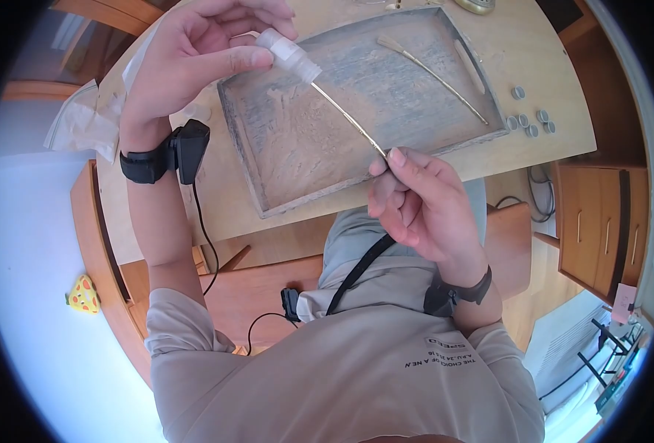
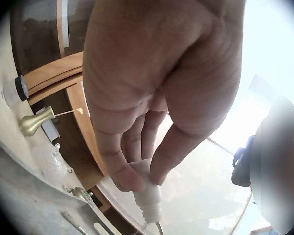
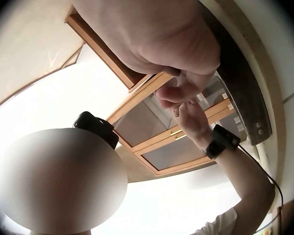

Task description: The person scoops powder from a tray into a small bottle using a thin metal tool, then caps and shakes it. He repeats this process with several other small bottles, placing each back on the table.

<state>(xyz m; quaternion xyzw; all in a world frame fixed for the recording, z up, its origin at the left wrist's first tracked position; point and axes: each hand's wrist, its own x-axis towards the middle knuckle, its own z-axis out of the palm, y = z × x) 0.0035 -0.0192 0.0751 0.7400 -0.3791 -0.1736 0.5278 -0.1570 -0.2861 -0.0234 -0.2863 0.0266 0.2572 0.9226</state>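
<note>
Head view first: a small clear vial (image 1: 288,53) is up in the air above the far-left part of the wooden tray (image 1: 268,184), its open mouth tipped toward the right hand. A thin metal rod (image 1: 348,118) runs straight from that mouth down to the right hand, so the tip sits at or just inside the vial's opening; how deep it goes is hard to tell. The left hand (image 1: 190,55) grips the vial, thumb under it and fingers curled over the top. The right hand (image 1: 419,203) pinches the near end of the rod between thumb and fingertips, the other fingers folded in loosely.

Over on the left wrist view, the left hand (image 2: 157,88) closes thumb and fingers round the white vial (image 2: 148,191), neck pointing down, and a sliver of the rod (image 2: 159,228) shows just below its mouth. On the right wrist view, the right hand (image 3: 161,44) fills the top, fingertips bunched together; the rod itself cannot be made out there, and the left hand (image 3: 193,120) shows just beyond.

Beyond the right hand, a second metal rod (image 1: 430,74) lies loose in the tray. Further to the right of that hand, a cluster of small grey caps (image 1: 530,122) sits on the table (image 1: 541,52) just outside the tray's edge. Beside the left hand's wrist, crumpled paper (image 1: 80,122) lies at the table's edge.
</note>
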